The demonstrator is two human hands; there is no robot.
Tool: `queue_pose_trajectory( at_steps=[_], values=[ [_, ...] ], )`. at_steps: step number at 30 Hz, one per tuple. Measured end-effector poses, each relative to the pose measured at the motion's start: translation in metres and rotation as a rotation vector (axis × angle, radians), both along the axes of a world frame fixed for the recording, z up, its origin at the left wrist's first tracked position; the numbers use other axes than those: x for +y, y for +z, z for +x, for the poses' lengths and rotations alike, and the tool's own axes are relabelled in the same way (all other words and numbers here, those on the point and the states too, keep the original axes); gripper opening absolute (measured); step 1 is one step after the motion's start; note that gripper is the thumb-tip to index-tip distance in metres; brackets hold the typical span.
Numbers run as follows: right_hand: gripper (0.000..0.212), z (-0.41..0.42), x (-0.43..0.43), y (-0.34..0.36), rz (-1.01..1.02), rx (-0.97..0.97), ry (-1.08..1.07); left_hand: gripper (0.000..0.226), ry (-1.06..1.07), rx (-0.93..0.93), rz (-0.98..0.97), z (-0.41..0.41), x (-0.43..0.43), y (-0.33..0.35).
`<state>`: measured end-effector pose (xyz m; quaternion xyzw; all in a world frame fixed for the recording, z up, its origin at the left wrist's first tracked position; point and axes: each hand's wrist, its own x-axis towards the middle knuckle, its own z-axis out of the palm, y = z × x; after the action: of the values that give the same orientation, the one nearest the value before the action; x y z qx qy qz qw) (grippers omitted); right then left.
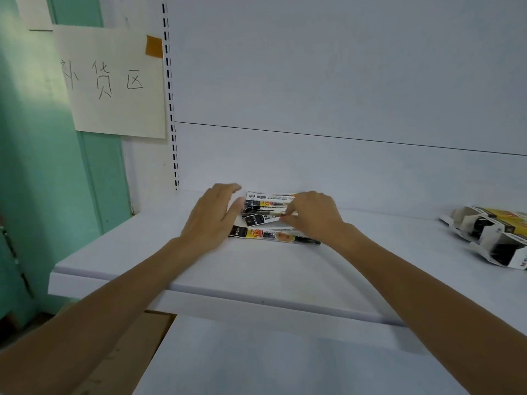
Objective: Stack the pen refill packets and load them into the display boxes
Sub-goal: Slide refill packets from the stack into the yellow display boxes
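- Steadying the skewed pile of long, narrow black, white and yellow plastic pen refill packets [265,208] at the rear middle of the white shelf [256,269] with the left hand [212,220], fingers straight, gripping nothing.
- Pinching 1 top packet [275,216] in the curled fingertips of the right hand [313,215].
- Leaving 1 more packet [273,236] flat, nearer the shelf's front edge.
- Reaching the open white and yellow cardboard display boxes [490,238] at the shelf's right end, well apart, means a carry.
- Risking a slide: slick, misaligned packets may fan out when lifted.

The one view comes from a head-worn wide-angle camera, looking forward and down along both forearms onto a shelf [256,269] at arm's reach. Left hand [212,215] and right hand [312,215], fingers [228,188] at the packets [266,201], sit mid-frame. The back panel [342,81] fills the frame beyond the fingers, and the boxes [490,235] are cut by the edge far right of them.
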<state>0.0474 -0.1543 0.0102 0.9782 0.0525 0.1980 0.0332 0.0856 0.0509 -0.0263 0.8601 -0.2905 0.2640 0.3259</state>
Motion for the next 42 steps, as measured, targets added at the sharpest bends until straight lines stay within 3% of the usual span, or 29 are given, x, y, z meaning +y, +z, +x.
queue_pose_trajectory(
  at_steps=[3,6,11,16,19,23,32,37,42],
  values=[
    [0.035,0.0,0.002,-0.008,0.251,0.184,0.101,0.07,-0.047,-0.03,0.148,-0.001,0.002,0.006],
    [0.046,0.0,-0.005,-0.01,0.458,0.325,0.213,0.052,-0.085,0.143,0.295,0.001,0.001,0.004],
    [0.057,-0.001,-0.025,-0.013,0.448,0.383,0.187,0.03,-0.083,0.177,0.43,0.006,0.004,-0.003],
    [0.042,0.003,-0.03,-0.018,0.472,0.379,0.205,0.025,-0.113,0.23,0.335,0.001,-0.001,-0.001],
    [0.029,-0.001,-0.027,-0.014,0.371,0.378,0.222,0.022,-0.108,0.109,0.481,-0.005,-0.011,0.0],
    [0.02,-0.007,-0.033,-0.012,0.299,0.364,0.215,0.04,-0.092,0.073,0.582,-0.012,-0.027,-0.002],
    [0.018,-0.039,-0.093,0.0,0.549,0.36,0.183,0.055,-0.1,-0.268,0.715,-0.038,-0.086,0.005],
    [0.02,-0.064,-0.141,0.01,0.655,0.261,0.236,0.073,-0.085,-0.551,0.612,-0.048,-0.132,0.005],
    [0.036,-0.092,-0.198,0.012,0.623,0.171,0.248,0.064,-0.099,-0.546,0.437,-0.062,-0.191,0.006]
  ],
)
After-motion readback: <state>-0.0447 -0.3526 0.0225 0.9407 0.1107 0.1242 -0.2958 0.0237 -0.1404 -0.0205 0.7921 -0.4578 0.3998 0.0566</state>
